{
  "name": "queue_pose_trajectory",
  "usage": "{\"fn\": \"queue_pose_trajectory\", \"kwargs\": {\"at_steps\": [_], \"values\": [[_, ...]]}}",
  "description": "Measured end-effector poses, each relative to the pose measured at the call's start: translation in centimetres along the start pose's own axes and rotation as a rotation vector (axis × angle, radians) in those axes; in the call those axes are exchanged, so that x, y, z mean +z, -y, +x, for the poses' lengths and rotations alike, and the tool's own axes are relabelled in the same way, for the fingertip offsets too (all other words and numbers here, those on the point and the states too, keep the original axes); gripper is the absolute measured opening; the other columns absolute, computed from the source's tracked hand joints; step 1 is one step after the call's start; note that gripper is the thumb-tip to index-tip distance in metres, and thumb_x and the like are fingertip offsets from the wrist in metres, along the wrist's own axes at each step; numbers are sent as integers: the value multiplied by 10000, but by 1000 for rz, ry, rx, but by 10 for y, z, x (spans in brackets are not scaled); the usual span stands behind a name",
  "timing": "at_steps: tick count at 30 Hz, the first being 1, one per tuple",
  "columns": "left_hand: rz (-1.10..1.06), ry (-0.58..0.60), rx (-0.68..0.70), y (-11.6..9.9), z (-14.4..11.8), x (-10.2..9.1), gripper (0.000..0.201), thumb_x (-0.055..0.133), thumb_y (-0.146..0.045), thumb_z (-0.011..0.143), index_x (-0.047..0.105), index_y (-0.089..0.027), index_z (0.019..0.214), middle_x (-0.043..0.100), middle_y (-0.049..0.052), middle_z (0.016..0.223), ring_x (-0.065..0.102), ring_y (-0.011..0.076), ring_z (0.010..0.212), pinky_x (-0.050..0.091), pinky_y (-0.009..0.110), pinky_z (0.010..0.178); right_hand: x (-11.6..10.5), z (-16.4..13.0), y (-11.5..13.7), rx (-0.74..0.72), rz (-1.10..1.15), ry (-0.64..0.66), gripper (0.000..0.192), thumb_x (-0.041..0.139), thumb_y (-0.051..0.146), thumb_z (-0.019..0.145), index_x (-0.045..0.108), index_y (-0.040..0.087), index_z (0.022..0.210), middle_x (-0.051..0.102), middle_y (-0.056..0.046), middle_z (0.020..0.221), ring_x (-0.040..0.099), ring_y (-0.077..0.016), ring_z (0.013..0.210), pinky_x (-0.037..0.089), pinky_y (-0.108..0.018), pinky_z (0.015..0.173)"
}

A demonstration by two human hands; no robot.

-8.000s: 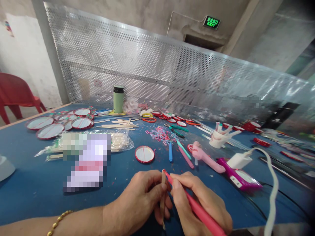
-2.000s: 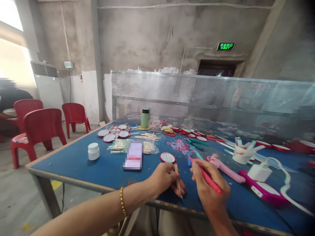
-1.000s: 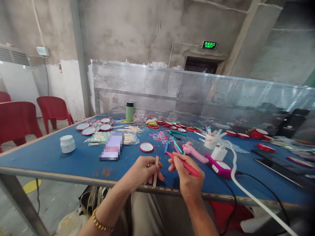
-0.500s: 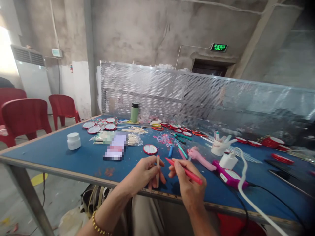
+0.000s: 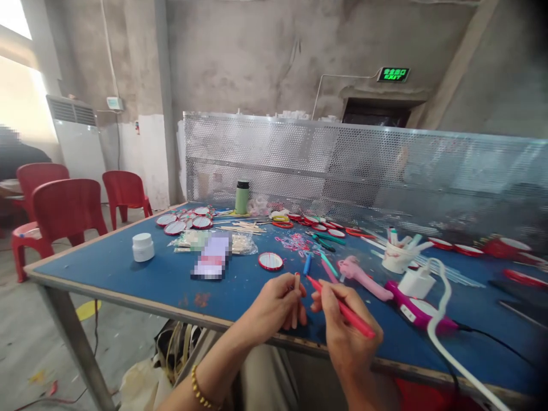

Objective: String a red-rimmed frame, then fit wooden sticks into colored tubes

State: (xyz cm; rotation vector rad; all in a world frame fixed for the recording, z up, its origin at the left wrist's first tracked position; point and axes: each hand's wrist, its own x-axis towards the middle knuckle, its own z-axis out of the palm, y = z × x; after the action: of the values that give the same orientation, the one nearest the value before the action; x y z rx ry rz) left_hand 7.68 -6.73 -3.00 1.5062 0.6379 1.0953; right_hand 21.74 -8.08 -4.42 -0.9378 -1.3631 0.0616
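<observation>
My left hand (image 5: 276, 305) pinches a flat wooden stick (image 5: 295, 311) upright near the table's front edge. The top end of this stick is red. In my right hand (image 5: 342, 342) is a red marker pen (image 5: 360, 323), gripped as for writing, its point just right of the stick's red end and seemingly a little apart from it. Beyond the hands lies a round red-rimmed mirror-like disc (image 5: 270, 261). A blue pen (image 5: 307, 265) and a pink, pale-green pair of pens (image 5: 329, 267) rest close by.
Farther back are bundled sticks in plastic (image 5: 244, 244), pliers (image 5: 323, 242), pink strands (image 5: 295, 242) and more red-rimmed discs (image 5: 202, 222). A white jar (image 5: 142, 248) stands left. A purple device (image 5: 422, 311), white charger (image 5: 417, 282) with cable, and pen cup (image 5: 396, 258) occupy the right.
The whole view has shifted, so table and hands appear farther right. Both hands keep their grips, and the pen point looks slightly nearer the stick's red end.
</observation>
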Motion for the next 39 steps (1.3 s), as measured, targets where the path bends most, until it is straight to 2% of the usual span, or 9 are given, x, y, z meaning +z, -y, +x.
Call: {"fn": "queue_pose_trajectory", "kwargs": {"at_steps": [4, 9, 15, 18, 23, 30, 39], "values": [[21, 6, 7, -3, -7, -3, 197, 467, -362, 938, 482, -171, 888, 569, -33, 589, 404, 47, 416, 293, 148, 401, -1, -2, 1, -44, 16, 53, 182, 577, 315, 941, 675, 190, 851, 702, -2, 714, 632, -117, 521, 526, -234, 561], [36, 2, -4, -3, -8, -1, 264, 460, -429, 944, 468, -175, 873, 555, -35, 588, 396, 49, 410, 298, 156, 398, 0, -3, 3, -110, 0, 50, 161, 551, 264, 946, 667, 197, 857, 696, -4, 704, 655, -130, 563, 544, -238, 579], [33, 9, -27, -5, -10, -1, 275, 472, -431, 948, 521, -164, 901, 591, -13, 641, 430, 46, 432, 305, 146, 404, 1, -2, 7, -176, -16, 40, 138, 548, 219, 943, 660, 199, 865, 693, -9, 710, 670, -139, 600, 548, -247, 598], [60, 16, -38, -6, -11, -1, 295, 477, -429, 946, 543, -156, 857, 598, -1, 662, 447, 46, 446, 291, 140, 390, 1, -1, 7, -201, -9, 55, 132, 543, 208, 943, 657, 205, 876, 689, -1, 702, 665, -133, 590, 544, -242, 594], [78, 68, -57, -7, -10, -2, 340, 501, -470, 926, 540, -157, 799, 590, 0, 665, 462, 52, 443, 328, 148, 377, 1, -2, 6, -197, -20, 52, 141, 535, 207, 947, 657, 205, 876, 691, -7, 708, 664, -135, 596, 547, -248, 603], [75, 64, -59, -5, -10, -3, 337, 474, -495, 941, 491, -177, 829, 599, -8, 678, 479, 54, 443, 338, 141, 366, -1, -2, 3, -153, 10, 59, 137, 547, 208, 942, 652, 202, 853, 672, 15, 693, 643, -114, 554, 532, -225, 570], [79, 69, -57, -9, -13, -2, 353, 454, -494, 955, 488, -174, 810, 545, -31, 632, 463, 51, 446, 336, 139, 379, 0, -1, 4, -188, -15, 102, 136, 544, 218, 941, 654, 201, 862, 679, 1, 702, 642, -124, 564, 537, -233, 570]]}}
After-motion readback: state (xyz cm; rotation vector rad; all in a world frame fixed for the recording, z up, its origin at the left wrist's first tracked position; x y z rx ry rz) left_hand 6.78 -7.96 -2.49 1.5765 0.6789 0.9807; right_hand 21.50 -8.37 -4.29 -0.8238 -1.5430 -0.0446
